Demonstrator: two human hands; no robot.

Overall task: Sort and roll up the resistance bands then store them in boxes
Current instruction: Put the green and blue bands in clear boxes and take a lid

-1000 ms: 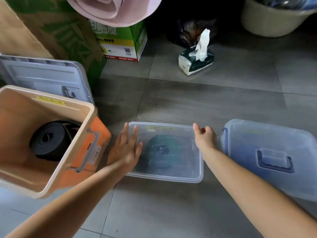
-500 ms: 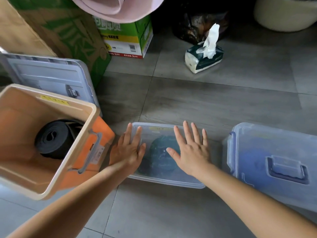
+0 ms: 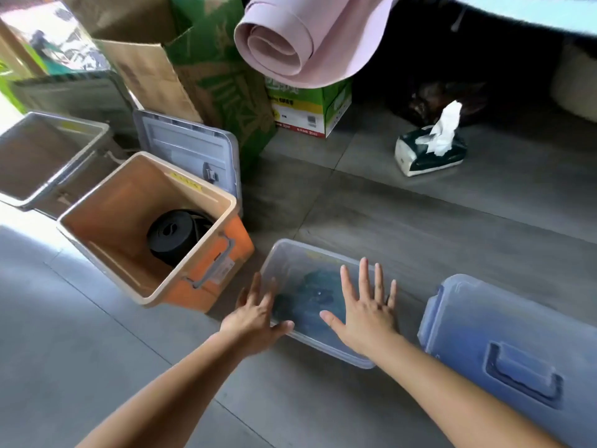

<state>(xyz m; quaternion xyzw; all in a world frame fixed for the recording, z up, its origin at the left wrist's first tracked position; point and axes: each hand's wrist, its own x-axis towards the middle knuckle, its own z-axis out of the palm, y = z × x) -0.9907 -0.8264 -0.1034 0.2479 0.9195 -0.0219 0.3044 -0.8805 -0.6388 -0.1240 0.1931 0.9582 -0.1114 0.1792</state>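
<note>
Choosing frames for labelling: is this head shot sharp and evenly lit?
Head view: motion blur smears the grey box at left; daylight washes out the top-left corner; deep shadow behind the tissue pack; the green band is hazy inside the clear box.

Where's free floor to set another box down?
Widest bare tile: between the clear box and the tissue pack. More at near left, in front of the orange bin. Crowded behind it: grey bin, lid, cartons.

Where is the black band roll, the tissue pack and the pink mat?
black band roll (image 3: pixel 176 239), head view, middle of the roll
tissue pack (image 3: pixel 436 160), head view, dark wrapper
pink mat (image 3: pixel 281 43), head view, rolled end
</note>
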